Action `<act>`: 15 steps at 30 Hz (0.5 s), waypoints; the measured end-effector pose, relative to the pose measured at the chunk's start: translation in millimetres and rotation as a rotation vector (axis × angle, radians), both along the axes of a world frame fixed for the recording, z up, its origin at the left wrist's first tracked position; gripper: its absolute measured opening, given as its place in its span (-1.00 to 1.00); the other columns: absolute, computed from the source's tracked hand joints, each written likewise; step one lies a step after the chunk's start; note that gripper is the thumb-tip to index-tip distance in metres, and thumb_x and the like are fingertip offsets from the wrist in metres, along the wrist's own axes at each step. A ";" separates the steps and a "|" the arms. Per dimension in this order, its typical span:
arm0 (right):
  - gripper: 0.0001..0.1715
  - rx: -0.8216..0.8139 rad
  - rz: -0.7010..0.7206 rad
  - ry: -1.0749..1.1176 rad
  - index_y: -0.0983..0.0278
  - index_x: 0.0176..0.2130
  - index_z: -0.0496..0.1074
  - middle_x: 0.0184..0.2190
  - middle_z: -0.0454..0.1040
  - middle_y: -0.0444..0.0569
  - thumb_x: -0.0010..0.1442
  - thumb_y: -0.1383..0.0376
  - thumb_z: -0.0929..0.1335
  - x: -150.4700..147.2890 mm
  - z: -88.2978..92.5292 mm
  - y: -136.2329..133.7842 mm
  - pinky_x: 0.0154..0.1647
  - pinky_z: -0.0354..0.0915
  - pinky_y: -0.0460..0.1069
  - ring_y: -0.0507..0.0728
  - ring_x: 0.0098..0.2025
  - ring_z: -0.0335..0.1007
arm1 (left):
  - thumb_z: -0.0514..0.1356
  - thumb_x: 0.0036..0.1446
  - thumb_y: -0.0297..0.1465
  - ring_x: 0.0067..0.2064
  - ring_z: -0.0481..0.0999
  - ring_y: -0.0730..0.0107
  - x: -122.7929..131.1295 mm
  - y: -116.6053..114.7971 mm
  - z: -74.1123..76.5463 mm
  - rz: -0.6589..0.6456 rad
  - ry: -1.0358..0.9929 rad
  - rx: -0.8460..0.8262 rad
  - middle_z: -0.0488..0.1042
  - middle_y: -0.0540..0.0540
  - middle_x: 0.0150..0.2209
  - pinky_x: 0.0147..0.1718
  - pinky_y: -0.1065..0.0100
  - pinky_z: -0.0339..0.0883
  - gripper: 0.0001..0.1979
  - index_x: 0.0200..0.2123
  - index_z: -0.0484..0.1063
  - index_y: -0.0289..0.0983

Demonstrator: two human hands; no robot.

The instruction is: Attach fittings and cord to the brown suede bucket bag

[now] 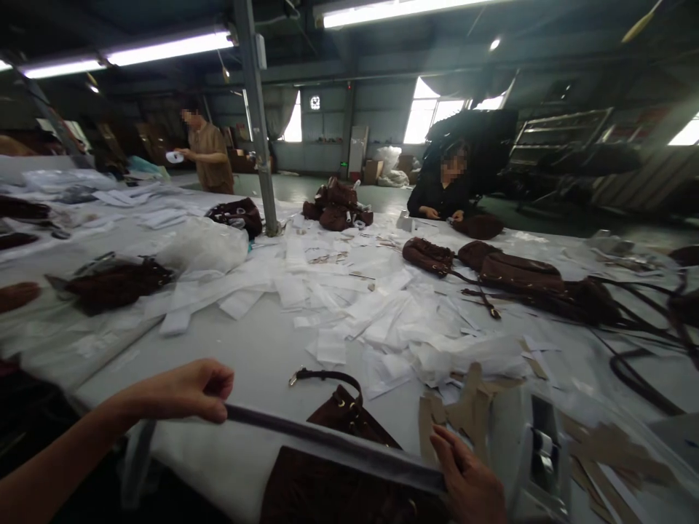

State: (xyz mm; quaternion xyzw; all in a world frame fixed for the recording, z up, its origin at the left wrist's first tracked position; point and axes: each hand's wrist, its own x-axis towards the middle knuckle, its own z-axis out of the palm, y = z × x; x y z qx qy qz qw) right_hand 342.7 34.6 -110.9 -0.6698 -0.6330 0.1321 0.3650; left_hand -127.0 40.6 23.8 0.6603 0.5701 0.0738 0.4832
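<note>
Close to me, at the near edge of the pale grey worktop (262,349), the person's left hand (191,389) is closing its fingers (215,404) around one end of a long, flat, dark grey strip (328,437). The strip is running to the right, where the right hand (470,480) is lying on its other end. Whether those fingers (440,440) are gripping it or only pressing on it, I cannot tell. The strip is crossing over a dark brown suede bag (338,491), whose thin strap with a metal buckle (325,376) is curling just behind it.

Just beside the right hand, a grey tape dispenser (540,451) is standing among cut pieces of brown cardboard (464,407). Further in, a wide heap of white paper slips (382,313) is covering the middle of the worktop, and more brown bags (524,276) are lying to the right of it. At the far side, a person in dark clothes (442,193) is working at the worktop, and another person in a brown shirt (210,153) is standing on the left, beyond a grey metal post (256,116).
</note>
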 end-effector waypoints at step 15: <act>-0.70 -0.179 0.600 0.196 0.25 -0.26 0.52 -0.49 0.56 -0.09 0.26 0.22 0.23 -144.0 148.1 -36.9 -0.43 0.30 -0.16 0.06 -0.44 0.49 | 0.24 0.10 -0.39 -0.24 0.43 0.32 107.3 -7.4 88.1 -0.107 0.036 0.735 0.52 -0.04 -0.28 -0.24 0.40 0.23 -0.94 -0.30 0.48 -0.20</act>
